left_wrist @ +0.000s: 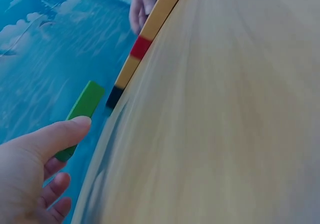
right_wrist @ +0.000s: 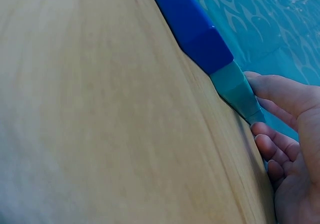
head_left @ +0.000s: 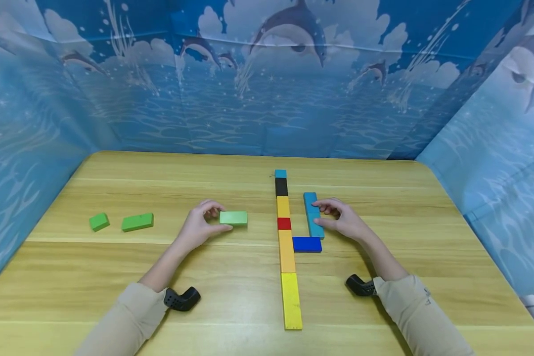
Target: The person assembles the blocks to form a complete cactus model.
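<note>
My left hand (head_left: 200, 225) pinches a green block (head_left: 233, 218) between thumb and fingers; in the left wrist view the green block (left_wrist: 86, 102) juts out past the thumb. Left of the line of blocks, it hangs over the tabletop. At the right, my right hand (head_left: 343, 220) touches two light blue blocks (head_left: 310, 200) set end to end, thumb and a fingertip both along their right side. A dark blue block (head_left: 307, 244) lies crosswise between their near end and the line. In the right wrist view the fingertips meet the light blue block (right_wrist: 235, 87) just beyond the dark blue one.
A straight line of blocks runs away from me: yellow (head_left: 291, 301), orange (head_left: 287, 251), red (head_left: 284, 224), another orange, black (head_left: 281, 187) and light blue. Two more green blocks (head_left: 137, 222) lie at the left of the wooden table (head_left: 71, 287). A dolphin-printed curtain (head_left: 267, 118) surrounds its far side.
</note>
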`<action>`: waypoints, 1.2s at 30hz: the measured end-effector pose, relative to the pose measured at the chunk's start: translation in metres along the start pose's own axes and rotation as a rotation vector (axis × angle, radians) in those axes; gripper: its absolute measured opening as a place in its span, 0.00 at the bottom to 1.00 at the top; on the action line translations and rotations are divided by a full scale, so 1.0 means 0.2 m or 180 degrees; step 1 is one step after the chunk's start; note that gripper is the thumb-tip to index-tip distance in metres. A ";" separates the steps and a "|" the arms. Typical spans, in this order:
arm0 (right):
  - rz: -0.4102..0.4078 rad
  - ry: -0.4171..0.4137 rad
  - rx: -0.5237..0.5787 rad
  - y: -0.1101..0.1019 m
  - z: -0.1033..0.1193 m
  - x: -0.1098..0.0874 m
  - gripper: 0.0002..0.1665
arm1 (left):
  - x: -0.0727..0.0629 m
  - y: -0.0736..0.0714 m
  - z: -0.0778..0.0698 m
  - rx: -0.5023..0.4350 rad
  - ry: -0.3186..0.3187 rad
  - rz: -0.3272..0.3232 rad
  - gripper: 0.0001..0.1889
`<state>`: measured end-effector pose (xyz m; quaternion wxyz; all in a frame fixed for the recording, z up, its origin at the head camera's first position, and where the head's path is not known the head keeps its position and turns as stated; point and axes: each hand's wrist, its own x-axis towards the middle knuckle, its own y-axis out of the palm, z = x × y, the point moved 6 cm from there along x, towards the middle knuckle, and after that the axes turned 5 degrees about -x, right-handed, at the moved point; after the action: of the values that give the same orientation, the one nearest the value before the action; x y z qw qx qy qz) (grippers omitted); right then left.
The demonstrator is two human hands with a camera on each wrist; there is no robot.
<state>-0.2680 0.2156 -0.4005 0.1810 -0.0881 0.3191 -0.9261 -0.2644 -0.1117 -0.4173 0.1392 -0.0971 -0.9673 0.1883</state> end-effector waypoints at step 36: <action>-0.0012 0.0006 0.0000 0.00 0.00 0.00 0.25 | 0.15 0.33 -0.06 0.0580 0.0176 0.0122 0.20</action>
<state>-0.2679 0.2151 -0.4006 0.1789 -0.0878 0.3191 -0.9265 -0.2809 -0.0408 -0.4249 0.1704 -0.1077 -0.9399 0.2754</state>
